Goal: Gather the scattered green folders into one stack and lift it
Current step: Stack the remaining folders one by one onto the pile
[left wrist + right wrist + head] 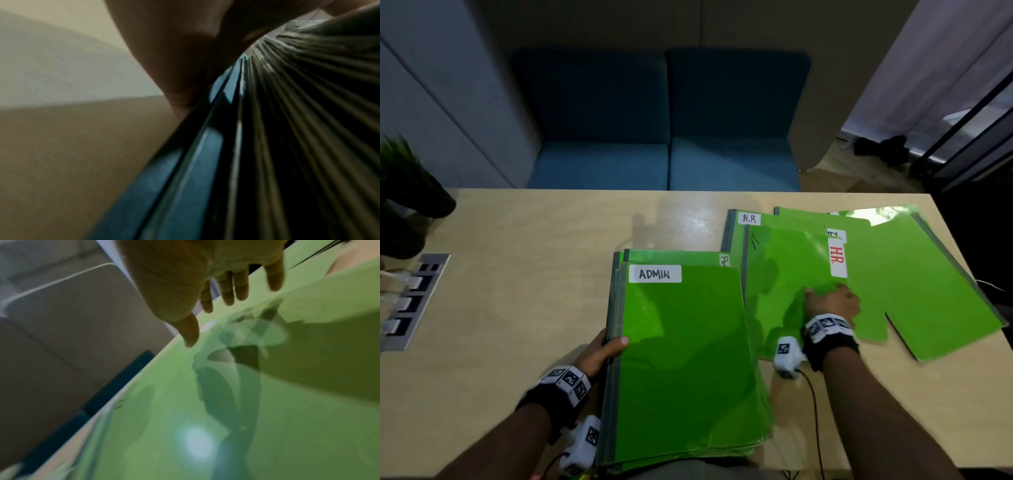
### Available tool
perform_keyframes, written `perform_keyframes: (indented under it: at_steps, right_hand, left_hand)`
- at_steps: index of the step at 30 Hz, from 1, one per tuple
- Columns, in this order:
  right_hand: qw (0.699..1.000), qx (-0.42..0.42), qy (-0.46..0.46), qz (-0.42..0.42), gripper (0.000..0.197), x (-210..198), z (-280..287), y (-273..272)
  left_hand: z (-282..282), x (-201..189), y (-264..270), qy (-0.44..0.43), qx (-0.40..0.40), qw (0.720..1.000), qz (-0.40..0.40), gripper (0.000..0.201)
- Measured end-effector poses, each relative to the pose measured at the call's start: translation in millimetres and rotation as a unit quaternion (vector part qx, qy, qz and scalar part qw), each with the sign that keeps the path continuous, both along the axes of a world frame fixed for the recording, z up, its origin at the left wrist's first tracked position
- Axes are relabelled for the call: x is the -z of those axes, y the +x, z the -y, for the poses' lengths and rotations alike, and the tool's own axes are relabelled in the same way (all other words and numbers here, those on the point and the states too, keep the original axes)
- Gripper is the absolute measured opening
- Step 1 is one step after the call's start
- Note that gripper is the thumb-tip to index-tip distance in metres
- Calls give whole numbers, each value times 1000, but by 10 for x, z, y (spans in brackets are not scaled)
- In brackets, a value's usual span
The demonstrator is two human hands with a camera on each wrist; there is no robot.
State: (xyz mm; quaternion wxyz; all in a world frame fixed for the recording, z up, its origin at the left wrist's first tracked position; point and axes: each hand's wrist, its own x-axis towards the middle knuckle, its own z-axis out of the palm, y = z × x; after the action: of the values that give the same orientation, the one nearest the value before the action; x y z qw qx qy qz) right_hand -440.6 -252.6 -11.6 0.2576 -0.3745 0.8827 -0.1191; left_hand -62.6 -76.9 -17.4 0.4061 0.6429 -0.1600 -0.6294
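Head view: stack (681, 359) topped by ADMIN folder at near-centre of table (517, 274), long axis running near-to-far, label end far, spines on left; left hand (604, 349) clamped on stack's left spine edge, thumb on top, fingers hidden beneath; loose folders fanned to right of stack, HR folder (787, 291) uppermost, long axis also near-to-far but tipped slightly, red label along its far-right edge; two or three more green folders (914, 284) splayed further right, one angled toward near-right corner; right hand (832, 303) flat on HR folder's lower right, fingers pointing left toward stack; right hand nearer to loose ones, so prob. a leftward slide onto stack next. Left wrist view: blurred; spine edges and page edges of stack (277, 138) filling right side, palm (174, 48) pressed vs. spines; fingers not visible. Right wrist view: right hand (205, 272) spread, fingers (228, 293) straight, tips at or just above glossy green cover (205, 418); contact hard to tell through blur; nothing pinched.
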Motion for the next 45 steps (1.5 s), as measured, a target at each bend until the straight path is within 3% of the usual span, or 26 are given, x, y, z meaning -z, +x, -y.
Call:
perform_keyframes:
  at_steps: [3, 6, 10, 13, 16, 18, 20, 22, 24, 26, 28, 31, 35, 37, 40, 43, 45]
  right_hand:
    - [996, 28, 83, -30, 96, -7, -4, -232]
    - [995, 9, 99, -26, 95, 72, -19, -381]
    - [992, -22, 93, 88, 50, 62, -8, -694]
    - [993, -45, 64, 93, 32, -61, 116, -699]
    - [992, -48, 71, 98, 41, -39, 291, -497]
    - [992, -63, 86, 64, 60, 17, 395, -319]
    - [988, -82, 129, 9, 91, -8, 438, -130]
    - [988, -78, 132, 1, 101, 11, 444, -5]
    - [991, -72, 112, 31, 87, 46, 423, 33]
    - [992, -72, 64, 84, 59, 51, 450, 29]
    - [994, -39, 9, 106, 44, -51, 494, 59]
    - [985, -26, -120, 120, 39, -310, 606, 154]
    - [952, -32, -271, 140, 44, -660, 839, 195]
    - [936, -25, -305, 172, 43, -807, 920, 178]
    - [929, -29, -259, 263, 45, -800, 855, 317]
    - [946, -113, -153, 263, 44, -586, 527, 728]
    - [941, -164, -88, 283, 30, -374, 220, 1014]
  left_hand:
    - [-14, 50, 12, -17, 7, 1000, 3, 97]
    - [-20, 27, 42, -1, -1, 1000, 22, 83]
    - [-83, 72, 179, 5, -10, 999, 40, 79]
    - [-105, 151, 377, 9, -34, 998, 46, 73]
    - [-213, 324, 634, 29, -37, 998, 47, 97]
    - [-269, 443, 757, 40, -50, 997, 37, 102]
    - [-231, 207, 633, 53, -42, 997, 24, 90]
    - [-202, 149, 564, 57, -31, 998, 17, 58]
    - [-205, 146, 548, 57, -36, 998, -2, 45]
    - [-211, 142, 548, 56, -40, 998, 7, 58]
    - [-217, 167, 575, 51, -45, 998, 4, 65]
    - [-217, 128, 564, 46, -33, 998, 3, 69]
    - [-200, 115, 559, 53, -43, 998, 11, 49]
    - [-209, 126, 578, 69, -46, 997, 8, 56]
    - [-237, 77, 586, 71, -40, 996, 21, 71]
    - [-301, 332, 700, 52, -39, 997, 40, 118]
    - [-339, 558, 785, 46, -35, 998, 40, 134]
